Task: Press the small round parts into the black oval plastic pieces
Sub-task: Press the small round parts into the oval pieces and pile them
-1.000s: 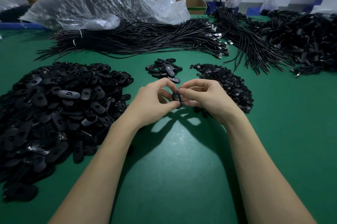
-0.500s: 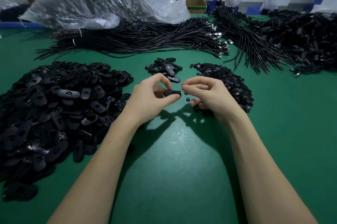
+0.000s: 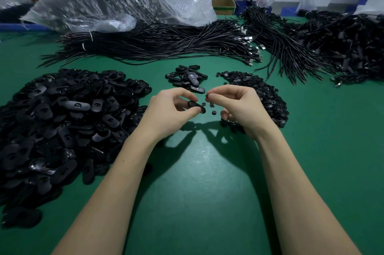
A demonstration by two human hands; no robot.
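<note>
Above green surface [image 3: 197,182] — left hand [image 3: 166,113] pinches oval piece [image 3: 197,106]; right hand [image 3: 239,105] pinches small round part [image 3: 207,96].

A second ago the two hands met over one black oval piece, fingertips of both pressed on it, the piece standing nearly upright between them. Now they are apart. The left hand [image 3: 166,112] alone holds the oval piece [image 3: 197,106], pinched between thumb and fingers and lying nearly flat, its free end pointing right. The right hand [image 3: 239,107] has drawn off to the right and now pinches a small round part [image 3: 207,95] at its fingertips, a gap open between it and the oval piece. Loose round parts [image 3: 212,108] show on the green bench [image 3: 197,171] in that gap, where the joined hands covered them before.
</note>
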